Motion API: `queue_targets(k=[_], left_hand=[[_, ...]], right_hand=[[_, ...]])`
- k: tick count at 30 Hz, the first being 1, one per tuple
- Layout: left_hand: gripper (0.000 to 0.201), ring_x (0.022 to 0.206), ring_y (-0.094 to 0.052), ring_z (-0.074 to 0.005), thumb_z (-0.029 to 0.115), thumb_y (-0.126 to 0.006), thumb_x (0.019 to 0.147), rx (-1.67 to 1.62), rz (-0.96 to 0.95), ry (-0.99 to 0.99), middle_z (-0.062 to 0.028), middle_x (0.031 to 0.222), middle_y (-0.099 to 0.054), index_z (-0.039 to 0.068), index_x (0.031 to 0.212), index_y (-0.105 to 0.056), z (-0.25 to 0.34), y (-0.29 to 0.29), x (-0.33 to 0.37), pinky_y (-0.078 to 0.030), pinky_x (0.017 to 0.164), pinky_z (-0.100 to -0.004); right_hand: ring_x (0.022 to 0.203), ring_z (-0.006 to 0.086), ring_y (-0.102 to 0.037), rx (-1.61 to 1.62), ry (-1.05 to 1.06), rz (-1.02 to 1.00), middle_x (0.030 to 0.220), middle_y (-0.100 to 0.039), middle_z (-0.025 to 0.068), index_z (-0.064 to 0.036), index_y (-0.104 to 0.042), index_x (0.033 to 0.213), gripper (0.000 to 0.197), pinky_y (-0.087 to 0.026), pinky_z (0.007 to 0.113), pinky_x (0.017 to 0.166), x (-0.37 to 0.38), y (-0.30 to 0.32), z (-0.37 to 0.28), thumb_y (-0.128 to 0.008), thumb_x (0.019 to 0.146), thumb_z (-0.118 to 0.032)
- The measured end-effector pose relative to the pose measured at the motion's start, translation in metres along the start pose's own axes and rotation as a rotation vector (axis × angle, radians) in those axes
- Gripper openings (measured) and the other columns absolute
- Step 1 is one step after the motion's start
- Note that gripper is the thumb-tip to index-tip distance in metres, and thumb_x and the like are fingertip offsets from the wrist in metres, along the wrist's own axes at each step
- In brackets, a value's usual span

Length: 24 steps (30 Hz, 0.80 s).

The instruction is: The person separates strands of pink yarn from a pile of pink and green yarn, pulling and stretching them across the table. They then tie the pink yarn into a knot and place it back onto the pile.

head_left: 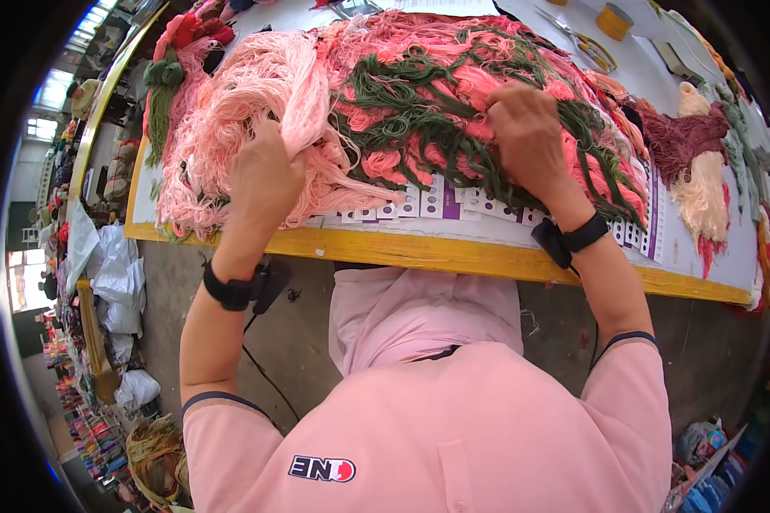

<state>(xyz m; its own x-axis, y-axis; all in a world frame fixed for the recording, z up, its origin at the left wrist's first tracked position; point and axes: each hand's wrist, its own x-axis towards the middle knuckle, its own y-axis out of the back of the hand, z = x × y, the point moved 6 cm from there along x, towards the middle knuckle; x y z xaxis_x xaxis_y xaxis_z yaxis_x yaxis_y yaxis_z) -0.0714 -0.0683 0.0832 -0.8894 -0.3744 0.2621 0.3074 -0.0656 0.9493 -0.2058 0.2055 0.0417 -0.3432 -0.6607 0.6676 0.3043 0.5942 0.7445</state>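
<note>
The left hand (267, 177) curls into pale yarn (207, 120), the right hand (529, 141) curls over green yarn (395, 113) — perhaps steadying loose tangles. Fingertips are hidden; I can't tell either grip.

Wht yel.-edged table (436, 258): pink yarn (222, 94) w/ dk-grn yarn (393, 128) atop, cards (436, 203), scissors (597, 55), cream yarn (703, 201).

Near-edge strip: narrow bare margin along the yellow-edged white bench (453, 262).
Middle: tangled dark-green and coral-pink yarn heap (385, 120) blocks low passage.
Right gap: bare surface before cream yarn hank (701, 201).
</note>
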Motion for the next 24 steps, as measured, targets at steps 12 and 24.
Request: queue_targets(k=[12,24], left_hand=[[0.035,0.058,-0.058,-0.0103,0.025,-0.053,0.098,-1.894,-1.065,0.445,-0.0119,0.085,-0.069,-0.004,0.117,-0.055,0.043,-0.096,-0.053,-0.045,0.046,-0.0240],[0.054,0.123,-0.052,-0.0256,0.034,-0.044,0.102,-2.233,-0.850,0.569,-0.0133,0.139,-0.048,0.002,0.144,-0.035,0.075,-0.112,-0.074,-0.044,0.102,-0.0492]], right_hand=[[0.092,0.0259,-0.062,0.415,-0.162,-0.236,0.090,-0.065,0.0094,-0.0035,-0.061,0.082,0.009,-0.045,0.038,0.086,0.012,0.024,-0.014,-0.056,0.079,0.003],[0.075,0.0061,-0.058,1.570,-1.033,-0.434,0.089,-0.063,0.0023,0.0006,-0.062,0.098,0.013,-0.052,0.023,0.065,-0.027,-0.057,-0.107,-0.064,0.090,-0.010]])
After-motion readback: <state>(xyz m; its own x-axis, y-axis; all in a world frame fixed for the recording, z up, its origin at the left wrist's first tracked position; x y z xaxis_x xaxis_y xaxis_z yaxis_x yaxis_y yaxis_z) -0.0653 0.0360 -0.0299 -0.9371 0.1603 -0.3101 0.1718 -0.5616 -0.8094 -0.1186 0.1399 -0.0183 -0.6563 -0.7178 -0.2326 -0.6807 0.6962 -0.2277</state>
